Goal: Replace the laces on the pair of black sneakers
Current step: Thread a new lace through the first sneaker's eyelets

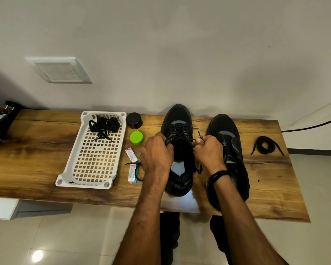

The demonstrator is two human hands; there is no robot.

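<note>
Two black sneakers stand toe-away on the wooden table (36, 150). The left sneaker (177, 119) has a thin black lace (180, 133) crossed through its eyelets. My left hand (157, 152) grips the left side of its collar, pinching the lace there. My right hand (208, 150) pinches the other lace end, whose tip (199, 134) sticks up above my fingers. The right sneaker (229, 138) stands beside it with no lace showing in its eyelets. A coiled black lace (266, 145) lies on the table to the right of it.
A white perforated basket (92, 161) at the left holds a bundle of black laces (104, 125). Between basket and shoes are a black cap-shaped container (134, 120), a green one (136, 137), two small white packets (131, 153) and a teal tool (137, 174). A wall is behind.
</note>
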